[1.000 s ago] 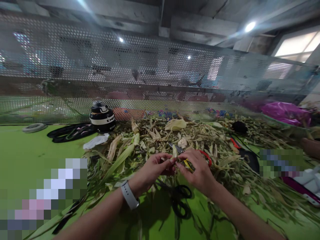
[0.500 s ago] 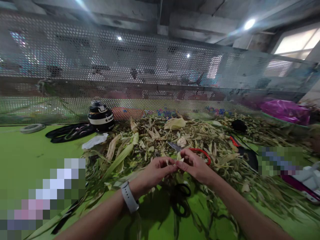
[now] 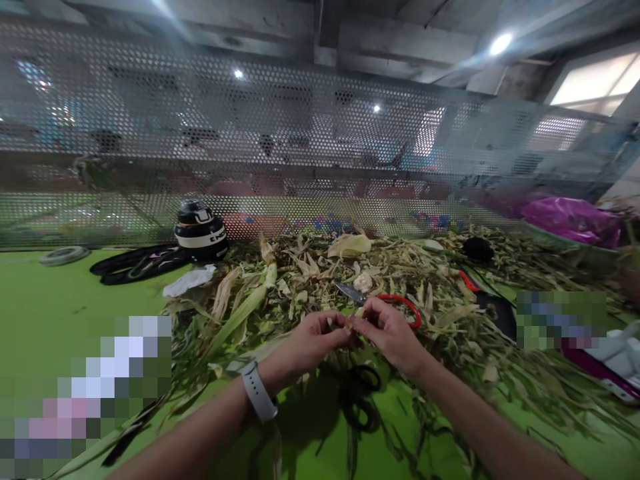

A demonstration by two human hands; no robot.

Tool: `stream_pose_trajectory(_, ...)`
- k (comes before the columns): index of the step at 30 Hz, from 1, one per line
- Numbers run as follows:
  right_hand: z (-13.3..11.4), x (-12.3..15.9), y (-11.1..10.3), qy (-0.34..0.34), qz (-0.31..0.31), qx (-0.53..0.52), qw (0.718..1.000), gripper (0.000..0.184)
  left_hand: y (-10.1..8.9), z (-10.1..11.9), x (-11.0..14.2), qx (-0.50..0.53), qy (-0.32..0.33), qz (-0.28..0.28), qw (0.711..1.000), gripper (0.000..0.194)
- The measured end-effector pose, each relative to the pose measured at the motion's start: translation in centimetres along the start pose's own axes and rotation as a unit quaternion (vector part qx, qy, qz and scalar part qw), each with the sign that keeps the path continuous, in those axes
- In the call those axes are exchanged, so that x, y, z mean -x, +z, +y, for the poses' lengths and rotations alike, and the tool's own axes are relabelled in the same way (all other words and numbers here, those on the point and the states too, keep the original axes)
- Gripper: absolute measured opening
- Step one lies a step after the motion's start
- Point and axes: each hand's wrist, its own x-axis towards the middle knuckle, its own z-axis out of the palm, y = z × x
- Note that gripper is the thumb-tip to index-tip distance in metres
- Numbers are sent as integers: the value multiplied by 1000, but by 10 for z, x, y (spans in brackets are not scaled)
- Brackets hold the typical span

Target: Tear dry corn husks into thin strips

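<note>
My left hand (image 3: pixel 313 339), with a pale watch strap (image 3: pixel 259 393) on its wrist, pinches with thumb and forefinger. Its fingertips meet those of my right hand (image 3: pixel 393 333), also closed in a pinch. A small pale piece of corn husk (image 3: pixel 358 312) shows between them, mostly hidden by the fingers. Just behind my right hand lie red-handled scissors (image 3: pixel 410 308), blades pointing left, beside a cream-coloured husk flower (image 3: pixel 363 281). Under my hands, black-handled scissors (image 3: pixel 361 413) rest on the green table (image 3: pixel 310 433).
Dried corn husks (image 3: pixel 305 267) are heaped across the table. At the back left stand a black-and-white bottle (image 3: pixel 201 233), a black strap (image 3: pixel 135 263) and a roll of tape (image 3: pixel 64 255). A purple plastic bag (image 3: pixel 573 220) sits at the right, and a perforated metal screen (image 3: pixel 310 147) rises behind.
The fingertips of both hands have shifted slightly around the small husk piece, and less of it shows now. The scissors and the heap have stayed in place.
</note>
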Motion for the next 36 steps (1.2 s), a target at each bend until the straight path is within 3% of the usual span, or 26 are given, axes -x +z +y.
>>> stream_pose_trajectory(5, 3, 1, -1, -23, 9, 60, 998, 25, -5, -2, -1, -22, -13, 4, 1000, 28)
stream_pose_trajectory(11, 9, 2, 1, -35, 12, 120, 992, 25, -7, 6, 0, -79, -4, -55, 995, 28)
stream_pose_trajectory(15, 1, 4, -3, -66, 6, 189, 980, 21, -11, 9, 0, -106, -16, -68, 992, 27)
stream_pose_trajectory(16, -3, 4, -5, -81, -1, 212, 974, 18, -12, 10, 1, -118, -24, -63, 991, 26)
stream_pose_trajectory(18, -9, 5, -10, -120, -35, 262, 957, 31, -15, 11, 1, -144, -35, -55, 987, 27)
stream_pose_trajectory(22, -12, 8, -16, -210, -153, 348, 901, 40, -20, 15, 1, -176, -10, -83, 981, 28)
stream_pose_trajectory(25, -7, 10, -14, -227, -174, 382, 879, 40, -22, 16, 1, -195, 15, -107, 975, 29)
stream_pose_trajectory(30, -9, 13, -8, -217, -155, 395, 879, 28, -24, 16, 1, -183, -25, -128, 974, 31)
stream_pose_trajectory(36, -20, 17, -6, -195, -144, 343, 908, 13, -29, 20, 4, -116, -81, -171, 975, 29)
